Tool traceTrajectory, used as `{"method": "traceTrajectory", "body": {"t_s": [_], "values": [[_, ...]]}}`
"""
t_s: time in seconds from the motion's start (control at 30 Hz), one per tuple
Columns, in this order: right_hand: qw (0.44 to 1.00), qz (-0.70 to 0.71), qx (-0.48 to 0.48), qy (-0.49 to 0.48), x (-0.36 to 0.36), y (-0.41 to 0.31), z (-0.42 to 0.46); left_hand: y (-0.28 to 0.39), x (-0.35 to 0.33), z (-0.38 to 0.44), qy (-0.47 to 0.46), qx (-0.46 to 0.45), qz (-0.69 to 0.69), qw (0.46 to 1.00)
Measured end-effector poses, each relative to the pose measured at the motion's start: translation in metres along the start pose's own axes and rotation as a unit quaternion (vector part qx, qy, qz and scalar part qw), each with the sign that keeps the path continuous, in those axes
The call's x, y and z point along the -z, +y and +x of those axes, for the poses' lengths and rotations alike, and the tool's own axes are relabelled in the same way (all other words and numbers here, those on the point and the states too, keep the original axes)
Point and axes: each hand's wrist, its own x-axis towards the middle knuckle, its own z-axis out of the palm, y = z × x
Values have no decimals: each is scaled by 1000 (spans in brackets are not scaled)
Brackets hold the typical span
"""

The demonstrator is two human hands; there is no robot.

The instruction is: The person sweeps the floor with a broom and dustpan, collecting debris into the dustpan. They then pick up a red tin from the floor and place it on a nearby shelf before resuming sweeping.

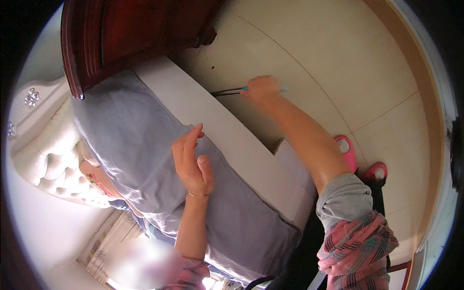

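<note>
My right hand (262, 87) is closed around the blue handle of a thin tool (230, 92), whose dark double shaft runs left to the lower edge of a white bed side rail (232, 134). Its far end is hidden there, and the hand is slightly blurred. My left hand (192, 163), with a thin bracelet at the wrist, is held above the grey-blue bed cover (145, 145). Its fingers are extended and its thumb is apart, with nothing in it. Whether it touches the cover I cannot tell.
A dark red wooden furniture piece (127, 32) stands beside the bed at the upper left. Behind the bed rises a white tufted headboard (47, 163). Pink footwear (347, 150) shows on the tiled floor (373, 90). A small dark speck (213, 67) lies near the bed.
</note>
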Motion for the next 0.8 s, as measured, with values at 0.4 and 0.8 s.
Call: {"method": "traceTrajectory", "body": {"t_s": [0.4, 0.8], "values": [[964, -14, -264, -43, -15, 145, -307, -1, 0, -7, -23, -49, 40, 998], [978, -36, -207, -9, 23, 223, -532, 41, 8, -63, 6, -91, 65, 994]]}}
